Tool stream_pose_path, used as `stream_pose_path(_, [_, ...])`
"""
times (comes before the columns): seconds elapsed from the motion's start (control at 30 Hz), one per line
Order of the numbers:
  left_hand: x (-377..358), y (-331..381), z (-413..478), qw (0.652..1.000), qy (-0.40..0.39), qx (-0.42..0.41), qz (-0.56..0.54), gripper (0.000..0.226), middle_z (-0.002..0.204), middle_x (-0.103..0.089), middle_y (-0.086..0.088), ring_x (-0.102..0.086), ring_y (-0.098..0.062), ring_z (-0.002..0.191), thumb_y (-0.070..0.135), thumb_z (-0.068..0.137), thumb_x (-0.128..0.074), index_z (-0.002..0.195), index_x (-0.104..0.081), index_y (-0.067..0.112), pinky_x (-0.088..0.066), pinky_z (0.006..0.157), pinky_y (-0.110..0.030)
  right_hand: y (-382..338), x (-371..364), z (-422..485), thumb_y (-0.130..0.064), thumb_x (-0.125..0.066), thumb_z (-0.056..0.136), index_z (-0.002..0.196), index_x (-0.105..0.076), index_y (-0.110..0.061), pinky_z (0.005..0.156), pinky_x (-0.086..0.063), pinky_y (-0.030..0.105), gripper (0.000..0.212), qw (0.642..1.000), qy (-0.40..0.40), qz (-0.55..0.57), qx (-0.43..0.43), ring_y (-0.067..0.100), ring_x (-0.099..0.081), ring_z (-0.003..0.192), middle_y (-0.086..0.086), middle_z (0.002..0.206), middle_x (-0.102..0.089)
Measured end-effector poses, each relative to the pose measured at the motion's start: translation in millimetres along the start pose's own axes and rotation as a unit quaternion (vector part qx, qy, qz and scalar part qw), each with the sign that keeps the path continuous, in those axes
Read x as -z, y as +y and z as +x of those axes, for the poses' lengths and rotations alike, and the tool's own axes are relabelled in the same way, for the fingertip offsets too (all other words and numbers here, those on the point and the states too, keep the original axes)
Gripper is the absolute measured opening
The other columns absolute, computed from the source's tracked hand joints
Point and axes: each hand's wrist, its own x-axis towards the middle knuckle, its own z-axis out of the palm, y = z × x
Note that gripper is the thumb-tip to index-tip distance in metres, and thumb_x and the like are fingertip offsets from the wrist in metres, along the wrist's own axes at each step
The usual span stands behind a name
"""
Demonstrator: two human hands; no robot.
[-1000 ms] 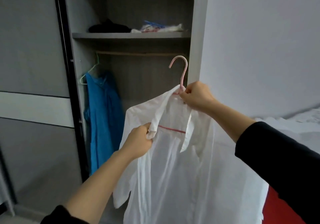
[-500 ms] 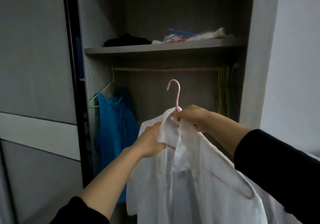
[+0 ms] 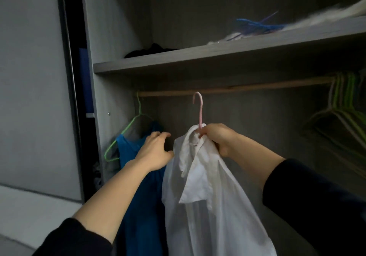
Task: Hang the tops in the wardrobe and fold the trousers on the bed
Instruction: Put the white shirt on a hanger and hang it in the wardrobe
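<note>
— Where's the white shirt (image 3: 208, 196)?
— On the pink hanger (image 3: 200, 109), my right hand (image 3: 219, 139) clamped at its neck, hook up by the rail (image 3: 247, 87).
— Left hand (image 3: 156, 150)?
— Fingers apart, holding nothing, in front of the blue top (image 3: 142, 186).

Shirt (image 3: 208, 216) on hanger (image 3: 200, 109), hook near rail (image 3: 257, 87); top (image 3: 142, 206) hangs left; spare hangers (image 3: 344, 101) right; shelf (image 3: 198, 57) above.
</note>
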Motion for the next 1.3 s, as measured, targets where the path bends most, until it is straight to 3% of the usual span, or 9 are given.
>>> stream_pose_path(0.1, [15.8, -36.2, 56.3, 0.999, 0.035, -0.009, 0.021, 0.058, 0.152, -0.025, -0.007, -0.023, -0.025, 0.140, 0.027, 0.091, -0.056, 0.144, -0.034, 0.021, -0.030, 0.112, -0.037, -24.7, -22.9, 40.5, -0.016, -0.059, 0.090, 0.103, -0.066, -0.009, 0.072, -0.056, 0.035, 0.016, 0.998, 0.034, -0.040, 0.020, 0.025, -0.066, 0.085, 0.012, 0.097, -0.067])
stream_pose_path(0.27, [33.2, -75.4, 135.1, 0.995, 0.098, -0.021, 0.017, 0.055, 0.151, -0.027, -0.008, -0.024, -0.026, 0.139, 0.024, 0.094, -0.051, 0.145, -0.033, 0.020, -0.030, 0.112, -0.040, -46.7, -59.6, 110.2, -0.024, -0.060, 0.090, 0.107, -0.066, -0.009, 0.057, -0.048, 0.027, 0.023, 0.995, 0.076, -0.040, 0.048, 0.021, -0.064, 0.078, 0.010, 0.093, -0.067])
stream_pose_path(0.47, [45.6, -102.7, 200.9, 0.994, 0.094, 0.000, 0.060, 0.067, 0.156, -0.019, -0.012, -0.025, -0.034, 0.140, 0.033, 0.094, -0.050, 0.151, -0.018, 0.025, -0.030, 0.110, -0.040, -60.1, -100.3, 182.6, -0.028, -0.055, 0.094, 0.108, -0.066, -0.005, 0.064, -0.052, 0.030, 0.030, 0.991, 0.110, 0.030, 0.067, 0.023, -0.064, 0.073, 0.012, 0.090, -0.067])
stream_pose_path(0.57, [49.8, -109.1, 225.6, 0.994, 0.099, 0.017, 0.049, 0.062, 0.159, -0.009, -0.008, -0.013, -0.030, 0.145, 0.035, 0.098, -0.041, 0.152, -0.010, 0.031, -0.022, 0.114, -0.038, -65.0, -118.0, 204.3, -0.026, -0.051, 0.096, 0.092, -0.065, -0.008, 0.062, -0.052, 0.030, 0.023, 0.992, 0.107, 0.020, 0.070, 0.028, -0.064, 0.080, 0.015, 0.098, -0.066])
stream_pose_path(0.67, [43.7, -117.0, 242.6, 0.992, 0.117, 0.007, 0.039, 0.052, 0.158, -0.015, -0.007, -0.018, -0.030, 0.143, 0.034, 0.100, -0.034, 0.150, -0.019, 0.031, -0.021, 0.116, -0.040, -63.7, -132.3, 216.6, -0.021, -0.050, 0.097, 0.075, -0.057, -0.014, 0.050, -0.048, 0.026, 0.024, 0.994, 0.095, 0.014, 0.057, 0.027, -0.060, 0.073, 0.016, 0.096, -0.062])
stream_pose_path(0.9, [41.1, -118.7, 252.7, 0.979, 0.199, 0.011, 0.048, 0.045, 0.147, -0.035, -0.004, -0.047, -0.032, 0.123, 0.020, 0.097, -0.036, 0.141, -0.041, 0.031, -0.041, 0.097, -0.040, -48.5, -157.1, 243.6, -0.015, -0.056, 0.092, 0.070, -0.055, -0.013, 0.080, -0.058, 0.047, 0.022, 0.996, 0.068, -0.001, 0.052, 0.037, -0.067, 0.095, 0.024, 0.108, -0.066])
stream_pose_path(1.07, [40.1, -120.3, 255.8, 0.978, 0.203, 0.002, 0.053, 0.045, 0.143, -0.039, -0.005, -0.050, -0.034, 0.120, 0.019, 0.095, -0.038, 0.138, -0.045, 0.030, -0.043, 0.095, -0.040, -40.9, -164.6, 245.8, -0.019, -0.052, 0.096, 0.072, -0.052, -0.013, 0.074, -0.057, 0.044, 0.025, 0.993, 0.045, -0.091, 0.058, 0.034, -0.064, 0.080, 0.024, 0.100, -0.065])
stream_pose_path(1.2, [43.3, -121.6, 256.1, 0.983, 0.176, 0.000, 0.052, 0.046, 0.145, -0.039, -0.007, -0.047, -0.035, 0.125, 0.021, 0.095, -0.038, 0.140, -0.043, 0.030, -0.041, 0.101, -0.040, -33.6, -160.7, 241.3, -0.025, -0.053, 0.097, 0.098, -0.064, -0.006, 0.074, -0.057, 0.046, 0.022, 0.982, 0.032, -0.149, 0.116, 0.028, -0.057, 0.060, 0.016, 0.077, -0.059])
stream_pose_path(1.3, [47.9, -118.0, 256.2, 0.989, 0.134, 0.000, 0.062, 0.044, 0.144, -0.041, -0.009, -0.043, -0.034, 0.129, 0.030, 0.096, -0.037, 0.139, -0.044, 0.030, -0.038, 0.106, -0.040, -28.0, -143.2, 239.1, -0.020, -0.058, 0.095, 0.106, -0.069, -0.002, 0.066, -0.055, 0.029, 0.024, 0.971, 0.030, -0.154, 0.180, 0.014, -0.059, 0.062, 0.003, 0.072, -0.060])
